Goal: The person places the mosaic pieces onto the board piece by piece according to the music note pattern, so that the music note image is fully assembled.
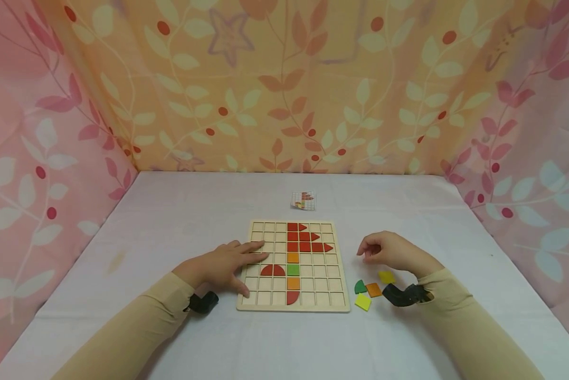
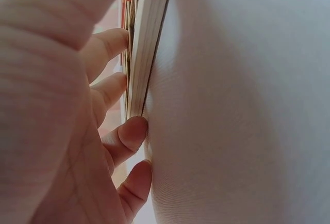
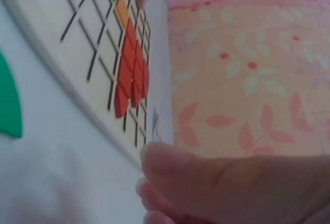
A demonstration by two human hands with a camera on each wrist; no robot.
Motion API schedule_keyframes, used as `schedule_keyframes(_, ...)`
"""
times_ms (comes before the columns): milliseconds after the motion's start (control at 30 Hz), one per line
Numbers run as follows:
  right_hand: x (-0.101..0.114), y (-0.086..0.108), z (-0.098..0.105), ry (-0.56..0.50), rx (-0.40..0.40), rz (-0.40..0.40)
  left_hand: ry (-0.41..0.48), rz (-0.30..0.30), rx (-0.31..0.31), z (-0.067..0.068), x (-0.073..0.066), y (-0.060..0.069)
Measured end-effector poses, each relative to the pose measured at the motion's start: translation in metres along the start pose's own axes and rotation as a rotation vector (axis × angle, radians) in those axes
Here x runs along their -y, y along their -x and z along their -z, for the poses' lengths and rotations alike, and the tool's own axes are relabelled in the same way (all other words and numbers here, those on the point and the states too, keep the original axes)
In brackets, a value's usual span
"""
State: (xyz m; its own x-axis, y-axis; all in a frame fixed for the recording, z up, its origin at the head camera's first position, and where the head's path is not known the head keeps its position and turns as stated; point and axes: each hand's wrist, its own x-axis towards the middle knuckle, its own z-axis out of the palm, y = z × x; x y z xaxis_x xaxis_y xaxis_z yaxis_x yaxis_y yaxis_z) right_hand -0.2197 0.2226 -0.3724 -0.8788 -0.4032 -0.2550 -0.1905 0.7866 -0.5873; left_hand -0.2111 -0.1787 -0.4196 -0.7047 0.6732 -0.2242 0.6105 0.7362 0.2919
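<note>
A wooden grid board [image 1: 318,300] lies on the white table in the head view. My left hand [image 1: 220,266] rests at its left edge, fingers spread over the rim and thumb near the lower corner. In the board's cells sit red squares and triangles [image 1: 305,247], orange squares [image 1: 293,257], a green square [image 1: 293,270] and red quarter-circles [image 1: 278,271]. Right of the board, my right hand [image 1: 389,252] hovers with loosely curled fingers and no piece visible in them. In the right wrist view its thumb [image 3: 180,167] covers most of the fingers.
Near my right wrist lie a green quarter-circle [image 1: 360,286], an orange square [image 1: 373,290] and two yellow pieces [image 1: 362,302]. Behind the board is a small printed card [image 1: 303,200] with a coloured grid pattern. Floral cloth [image 1: 284,105] encloses the table at the back and sides.
</note>
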Motion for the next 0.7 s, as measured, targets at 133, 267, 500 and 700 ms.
schedule_keyframes(133, -0.009, 0.01, -0.003, -0.025, 0.052, -0.029, 0.007, 0.001, 0.002, 0.0, -0.001, 0.0)
schedule_keyframes(267, -0.014, 0.02, -0.009, -0.039, 0.1, -0.051, 0.009, -0.004, 0.0, 0.001, -0.001, 0.0)
schedule_keyframes(500, -0.018, 0.029, -0.015, -0.03, 0.14, 0.0, 0.013, 0.006, 0.004, 0.0, 0.0, -0.001)
schedule_keyframes(700, -0.018, 0.032, -0.019, -0.029, 0.146, -0.004, 0.011, 0.007, 0.008, 0.001, 0.0, -0.001)
